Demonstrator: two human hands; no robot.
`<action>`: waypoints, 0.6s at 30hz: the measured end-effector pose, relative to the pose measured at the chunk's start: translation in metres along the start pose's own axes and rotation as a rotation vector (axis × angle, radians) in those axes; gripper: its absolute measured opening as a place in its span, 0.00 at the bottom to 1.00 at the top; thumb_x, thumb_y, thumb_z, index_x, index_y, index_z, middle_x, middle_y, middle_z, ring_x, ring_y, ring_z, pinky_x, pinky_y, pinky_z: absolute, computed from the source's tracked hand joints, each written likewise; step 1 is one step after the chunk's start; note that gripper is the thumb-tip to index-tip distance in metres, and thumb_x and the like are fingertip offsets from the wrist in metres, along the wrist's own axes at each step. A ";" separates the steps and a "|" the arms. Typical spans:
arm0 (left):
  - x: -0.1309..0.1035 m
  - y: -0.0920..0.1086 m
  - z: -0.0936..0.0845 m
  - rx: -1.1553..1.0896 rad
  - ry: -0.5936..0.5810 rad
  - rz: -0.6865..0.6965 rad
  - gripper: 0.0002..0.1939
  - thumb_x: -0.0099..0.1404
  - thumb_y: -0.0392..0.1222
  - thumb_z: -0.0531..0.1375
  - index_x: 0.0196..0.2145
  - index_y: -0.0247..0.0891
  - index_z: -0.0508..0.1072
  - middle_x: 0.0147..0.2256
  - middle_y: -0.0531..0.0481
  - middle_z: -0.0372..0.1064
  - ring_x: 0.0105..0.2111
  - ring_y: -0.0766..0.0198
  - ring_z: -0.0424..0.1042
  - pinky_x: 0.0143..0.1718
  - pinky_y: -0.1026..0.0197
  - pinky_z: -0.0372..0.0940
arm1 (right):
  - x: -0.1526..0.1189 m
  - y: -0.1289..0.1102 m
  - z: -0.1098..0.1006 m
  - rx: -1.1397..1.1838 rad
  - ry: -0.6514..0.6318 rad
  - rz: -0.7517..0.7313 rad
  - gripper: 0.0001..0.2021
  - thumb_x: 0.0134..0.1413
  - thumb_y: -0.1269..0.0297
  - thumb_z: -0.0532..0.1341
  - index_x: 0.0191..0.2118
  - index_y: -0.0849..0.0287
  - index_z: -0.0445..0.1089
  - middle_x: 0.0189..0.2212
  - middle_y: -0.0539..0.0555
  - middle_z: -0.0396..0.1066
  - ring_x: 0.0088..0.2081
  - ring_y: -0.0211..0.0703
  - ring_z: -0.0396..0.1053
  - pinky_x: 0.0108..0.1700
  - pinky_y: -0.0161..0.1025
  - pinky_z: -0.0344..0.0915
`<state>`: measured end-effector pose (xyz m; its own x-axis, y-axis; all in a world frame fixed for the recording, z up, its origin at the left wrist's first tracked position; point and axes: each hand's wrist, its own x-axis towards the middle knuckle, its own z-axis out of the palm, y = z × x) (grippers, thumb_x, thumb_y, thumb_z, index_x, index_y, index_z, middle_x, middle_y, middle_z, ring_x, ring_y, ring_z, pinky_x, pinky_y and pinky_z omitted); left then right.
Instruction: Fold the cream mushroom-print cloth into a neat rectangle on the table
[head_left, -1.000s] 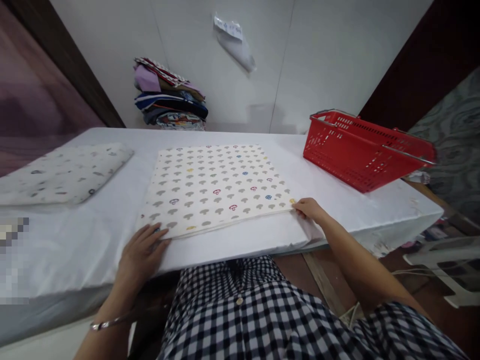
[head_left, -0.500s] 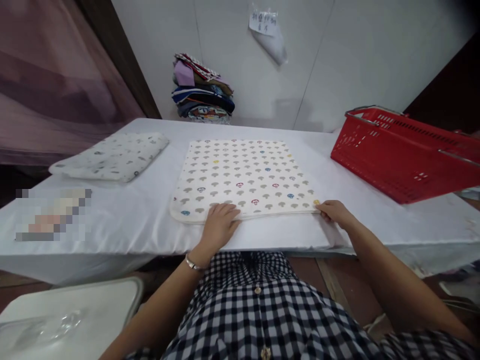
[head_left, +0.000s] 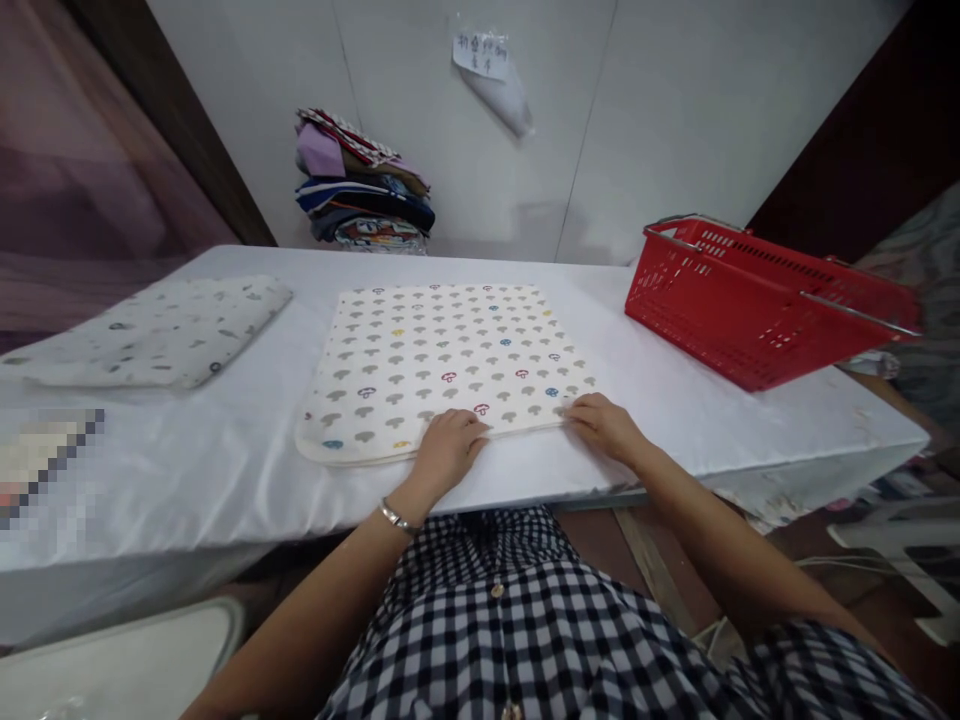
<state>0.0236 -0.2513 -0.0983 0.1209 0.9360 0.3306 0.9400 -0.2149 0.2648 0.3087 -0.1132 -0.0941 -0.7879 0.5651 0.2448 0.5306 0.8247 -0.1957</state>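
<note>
A folded white pad (head_left: 442, 350) printed with small mushrooms lies flat before me on the white-covered table (head_left: 247, 460). My left hand (head_left: 450, 448) grips its near edge, right of the middle, with fingers bent over the top and the thumb at the rim. At the near right corner my right hand (head_left: 606, 428) pinches the same edge, its fingertips covering the corner. The pad's layers show as a thin double rim at the near left. Whatever lies under my fingers is hidden.
Another folded white cloth (head_left: 150, 335) with dark prints lies at the left. A red plastic basket (head_left: 750, 310) with metal handles stands on the right. Behind the table is a stack of folded fabrics (head_left: 364, 190). A blurred flat item (head_left: 45, 455) sits front left.
My view has turned to the right, so everything appears further left. My left hand has slid rightward along the pad's near edge, and my hands are closer together.
</note>
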 end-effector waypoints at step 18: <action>0.013 0.008 0.007 0.072 -0.031 -0.070 0.11 0.68 0.39 0.50 0.34 0.37 0.71 0.36 0.46 0.69 0.38 0.59 0.65 0.40 0.56 0.60 | 0.008 0.000 0.014 0.032 0.101 0.037 0.12 0.62 0.63 0.53 0.41 0.52 0.75 0.41 0.54 0.72 0.44 0.44 0.66 0.44 0.42 0.67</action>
<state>0.0349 -0.2390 -0.0979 0.0632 0.9565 0.2848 0.9668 -0.1294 0.2203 0.2981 -0.1090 -0.1054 -0.7312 0.5962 0.3314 0.5474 0.8028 -0.2364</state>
